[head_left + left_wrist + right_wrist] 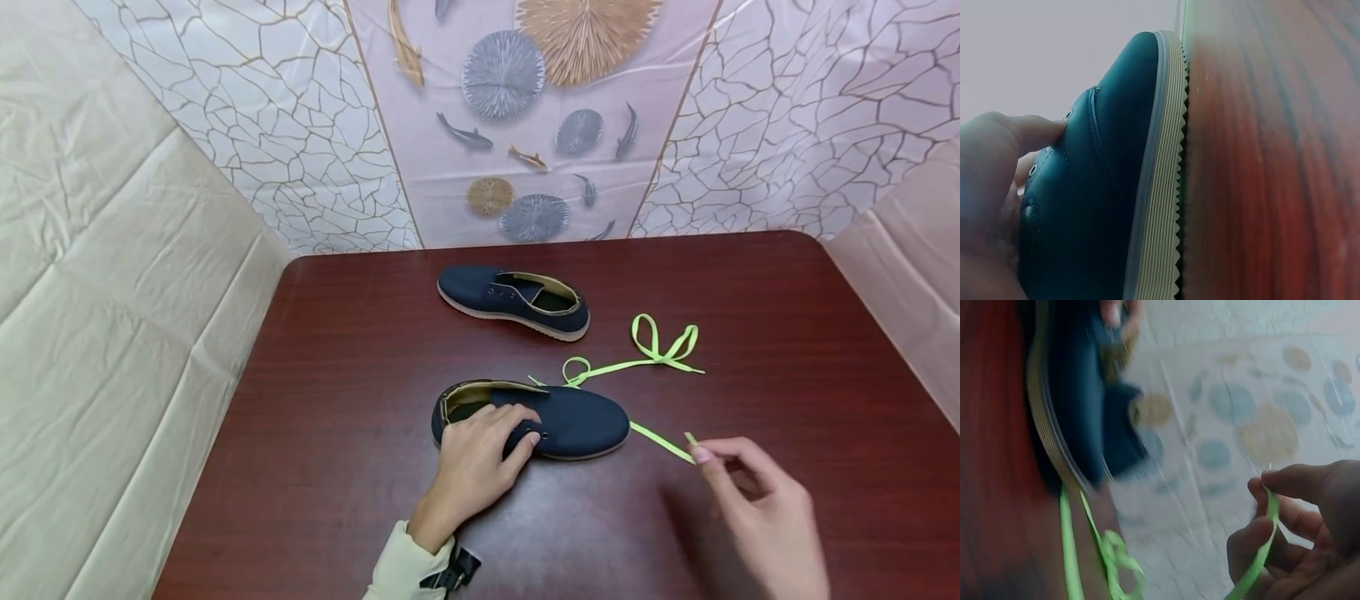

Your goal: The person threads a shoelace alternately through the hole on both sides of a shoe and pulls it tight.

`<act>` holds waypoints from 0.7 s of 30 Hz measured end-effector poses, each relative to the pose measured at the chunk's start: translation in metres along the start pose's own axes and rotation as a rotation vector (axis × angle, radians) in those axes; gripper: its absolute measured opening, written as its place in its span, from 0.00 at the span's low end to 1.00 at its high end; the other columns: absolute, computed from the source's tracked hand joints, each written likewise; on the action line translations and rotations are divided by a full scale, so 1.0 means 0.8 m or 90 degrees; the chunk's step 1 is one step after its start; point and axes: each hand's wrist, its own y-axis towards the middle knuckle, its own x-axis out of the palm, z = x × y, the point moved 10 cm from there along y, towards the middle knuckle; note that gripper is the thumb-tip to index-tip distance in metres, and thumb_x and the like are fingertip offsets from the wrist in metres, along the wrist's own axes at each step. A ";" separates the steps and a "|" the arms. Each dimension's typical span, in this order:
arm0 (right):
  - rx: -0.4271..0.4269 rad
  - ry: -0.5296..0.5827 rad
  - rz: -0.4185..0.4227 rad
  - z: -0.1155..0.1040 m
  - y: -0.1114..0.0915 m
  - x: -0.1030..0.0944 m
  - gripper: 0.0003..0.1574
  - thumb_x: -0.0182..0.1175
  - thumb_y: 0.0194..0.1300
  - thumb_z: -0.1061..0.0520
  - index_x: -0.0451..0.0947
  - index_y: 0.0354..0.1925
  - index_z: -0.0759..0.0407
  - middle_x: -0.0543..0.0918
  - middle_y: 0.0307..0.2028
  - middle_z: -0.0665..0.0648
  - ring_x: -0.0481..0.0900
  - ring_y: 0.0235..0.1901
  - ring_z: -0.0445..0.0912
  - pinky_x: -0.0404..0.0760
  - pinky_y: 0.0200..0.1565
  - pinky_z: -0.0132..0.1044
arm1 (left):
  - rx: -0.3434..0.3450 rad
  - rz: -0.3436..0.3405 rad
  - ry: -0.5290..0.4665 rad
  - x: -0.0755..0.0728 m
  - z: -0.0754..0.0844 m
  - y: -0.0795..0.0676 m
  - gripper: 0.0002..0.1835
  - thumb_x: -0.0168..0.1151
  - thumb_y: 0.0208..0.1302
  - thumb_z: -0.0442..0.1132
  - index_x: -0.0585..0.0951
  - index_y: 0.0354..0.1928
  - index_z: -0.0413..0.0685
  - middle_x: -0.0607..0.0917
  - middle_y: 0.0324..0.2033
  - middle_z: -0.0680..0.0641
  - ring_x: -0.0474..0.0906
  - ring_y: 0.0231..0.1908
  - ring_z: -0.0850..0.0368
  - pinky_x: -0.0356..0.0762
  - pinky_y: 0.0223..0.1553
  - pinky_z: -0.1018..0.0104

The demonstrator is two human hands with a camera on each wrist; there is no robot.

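Note:
A dark blue shoe [588, 417] lies on the table with its toe to the right. My left hand [478, 467] grips its near side by the opening, and the left wrist view has the thumb [1041, 131] against the eyelet flap. To the right, my right hand [772, 512] pinches the tip of a neon green shoelace [1261, 553] between thumb and fingertips. Part of the shoelace [660, 442] runs back to the shoe's toe; what lies under the shoe is hidden. Beyond the shoe, a looped, loosely bowed length of green lace [618, 367] rests on the table.
A second dark blue shoe [472, 292], with no lace in its visible eyelets, stands farther back, toe to the left. The reddish-brown table [315, 442] meets a patterned cloth backdrop [420, 183] behind. Pale cloth [135, 333] hangs at the left side.

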 end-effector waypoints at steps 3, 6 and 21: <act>0.026 0.046 -0.058 -0.002 -0.006 0.038 0.04 0.66 0.72 0.67 0.85 0.39 0.59 0.75 0.20 0.46 0.74 0.14 0.44 0.73 0.21 0.31 | 0.003 0.010 -0.005 -0.004 0.001 0.003 0.06 0.65 0.75 0.51 0.86 0.49 0.66 0.89 0.42 0.64 0.84 0.37 0.65 0.71 0.26 0.77; 0.070 0.117 -0.128 -0.002 -0.012 0.083 0.02 0.65 0.74 0.64 0.84 0.40 0.61 0.73 0.18 0.49 0.74 0.15 0.47 0.74 0.20 0.36 | 0.001 0.020 -0.012 -0.007 0.000 0.005 0.06 0.66 0.74 0.51 0.87 0.47 0.66 0.90 0.42 0.64 0.85 0.38 0.65 0.71 0.26 0.76; 0.193 0.187 -0.293 -0.001 -0.020 0.195 0.04 0.63 0.72 0.65 0.85 0.39 0.64 0.84 0.29 0.54 0.72 0.19 0.42 0.73 0.22 0.33 | -0.040 0.040 -0.049 -0.019 -0.005 -0.003 0.04 0.70 0.71 0.50 0.89 0.44 0.66 0.91 0.41 0.64 0.86 0.37 0.64 0.72 0.25 0.76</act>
